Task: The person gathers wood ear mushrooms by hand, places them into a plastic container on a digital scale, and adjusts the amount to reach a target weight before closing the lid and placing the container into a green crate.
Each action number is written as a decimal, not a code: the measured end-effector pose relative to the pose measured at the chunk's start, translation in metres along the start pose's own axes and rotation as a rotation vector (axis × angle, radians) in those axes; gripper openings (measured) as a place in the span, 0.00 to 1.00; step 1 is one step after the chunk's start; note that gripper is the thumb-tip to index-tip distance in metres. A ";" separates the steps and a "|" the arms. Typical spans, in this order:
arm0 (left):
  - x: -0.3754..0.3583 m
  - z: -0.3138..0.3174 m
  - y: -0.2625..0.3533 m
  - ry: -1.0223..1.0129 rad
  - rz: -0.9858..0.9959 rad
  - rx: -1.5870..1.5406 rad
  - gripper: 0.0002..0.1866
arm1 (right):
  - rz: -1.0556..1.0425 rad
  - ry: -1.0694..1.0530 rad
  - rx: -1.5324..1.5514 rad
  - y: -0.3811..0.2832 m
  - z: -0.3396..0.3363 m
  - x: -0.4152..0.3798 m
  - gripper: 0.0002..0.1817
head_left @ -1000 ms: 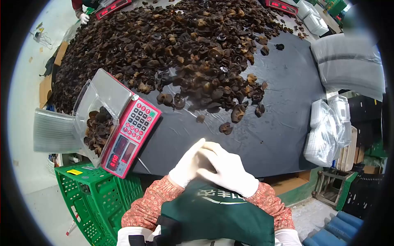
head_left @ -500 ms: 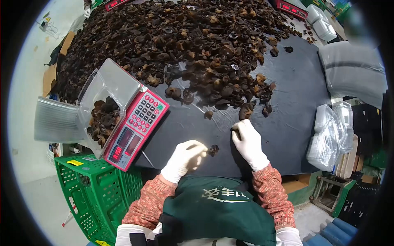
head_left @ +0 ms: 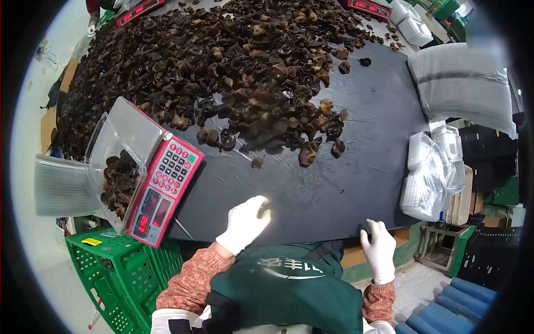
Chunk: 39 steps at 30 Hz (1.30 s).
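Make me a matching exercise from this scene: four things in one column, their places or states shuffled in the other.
Things:
1. Near scale
2. Green crate
3. Left hand
4. Right hand

Places or states:
A. Nearest of the four to the clear containers
B. At the picture's lower left
C. Red, with its display lit
D. Between the scale and the other hand

Pairs: 1-C, 2-B, 3-D, 4-A

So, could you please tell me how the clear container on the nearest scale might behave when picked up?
The clear container looks thin-walled, so it would probably flex if squeezed. It is likely light, being only partly filled with dark pieces. Those pieces lie in a loose heap, so they may slide if it tips.
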<state>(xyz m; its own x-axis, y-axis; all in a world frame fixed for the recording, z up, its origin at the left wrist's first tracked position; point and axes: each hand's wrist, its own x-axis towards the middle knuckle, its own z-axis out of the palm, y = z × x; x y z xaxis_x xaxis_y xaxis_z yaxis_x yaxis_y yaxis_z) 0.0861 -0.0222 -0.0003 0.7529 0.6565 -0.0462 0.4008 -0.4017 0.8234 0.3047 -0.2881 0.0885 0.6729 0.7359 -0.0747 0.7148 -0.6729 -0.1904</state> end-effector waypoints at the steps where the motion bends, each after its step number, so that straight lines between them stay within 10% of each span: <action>1: 0.001 -0.004 -0.003 -0.005 -0.021 -0.090 0.08 | -0.031 0.085 0.114 -0.018 0.000 0.012 0.15; 5: 0.001 -0.058 0.023 -0.130 -0.600 -0.962 0.10 | -0.398 0.176 0.357 -0.098 0.040 0.058 0.23; 8: -0.014 -0.076 0.002 -0.052 -0.496 -1.283 0.13 | -0.669 -0.228 0.379 -0.164 0.061 0.083 0.38; 13: -0.035 -0.087 -0.017 0.044 -0.422 -1.431 0.14 | -1.133 -0.191 0.313 -0.199 0.124 0.082 0.42; 32: -0.008 -0.064 -0.018 -0.135 -0.531 -1.526 0.08 | 0.048 0.129 -0.334 -0.008 0.048 -0.036 0.37; 35: -0.006 -0.058 -0.023 -0.143 -0.560 -1.537 0.09 | 0.476 -0.273 -0.170 0.040 0.063 -0.085 0.44; 39: -0.011 -0.052 -0.038 -0.154 -0.539 -1.573 0.09 | 0.167 0.137 -0.140 0.016 0.040 -0.054 0.33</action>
<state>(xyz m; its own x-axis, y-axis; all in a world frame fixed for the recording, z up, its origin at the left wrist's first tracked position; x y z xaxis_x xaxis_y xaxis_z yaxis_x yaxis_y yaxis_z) 0.0354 0.0187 -0.0015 0.7914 0.3940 -0.4673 -0.1942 0.8870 0.4190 0.2722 -0.3362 0.0500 0.7963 0.6035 0.0409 0.6049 -0.7948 -0.0488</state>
